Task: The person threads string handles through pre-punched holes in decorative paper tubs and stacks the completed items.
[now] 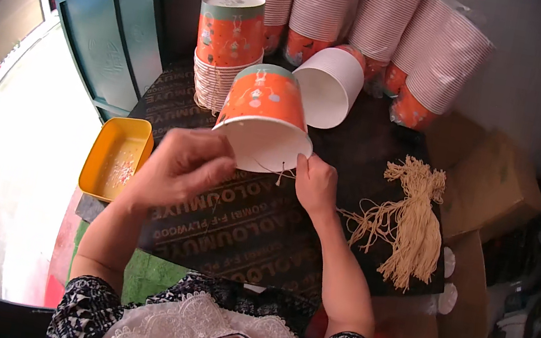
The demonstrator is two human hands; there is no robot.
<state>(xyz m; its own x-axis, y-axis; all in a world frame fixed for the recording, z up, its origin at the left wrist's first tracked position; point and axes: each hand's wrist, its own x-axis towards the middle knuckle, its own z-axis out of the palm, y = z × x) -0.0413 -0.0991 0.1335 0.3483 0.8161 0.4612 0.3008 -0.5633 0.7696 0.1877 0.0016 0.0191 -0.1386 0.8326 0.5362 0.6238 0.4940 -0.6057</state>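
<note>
Right hand [316, 186] pinches the cup [269, 103] right of its string [280, 173]; half-curled left hand [183, 164], hold unclear, at the cup's left.

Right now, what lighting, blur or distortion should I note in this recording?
Head view: the pale ground outside is blown out; edges curve toward the fisheye's black rim; the cardboard box at right sits in dimness; the left hand looks slightly soft, perhaps motion blur; the orange bucket and string bundle remain distinguishable.
</note>
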